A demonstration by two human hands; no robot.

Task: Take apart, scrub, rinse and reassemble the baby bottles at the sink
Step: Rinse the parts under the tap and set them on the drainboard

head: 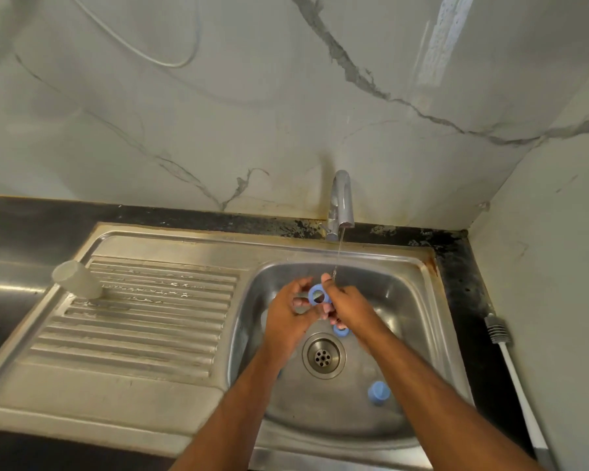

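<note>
Hidden or unclear: a second blue ring (341, 330) lies in the basin, half covered by the right hand (346, 305); the bottle brush (514, 368) on the dark desk (463, 266) runs out of the lower right edge; the fingertips of both hands overlap and are hard to separate.

Hands: both arms reach forward over the sink (422, 334), hands meeting under the thin stream from the tap (341, 202). The right hand pinches a blue screw ring (310, 294), held upright with its opening facing the camera. The left hand (288, 314) has curled fingers touching the ring's left side.

Other items: blue cap (378, 393) in the basin near the drain (323, 355); clear bottle (77, 279) lying tilted on the drainboard (133, 328).
</note>
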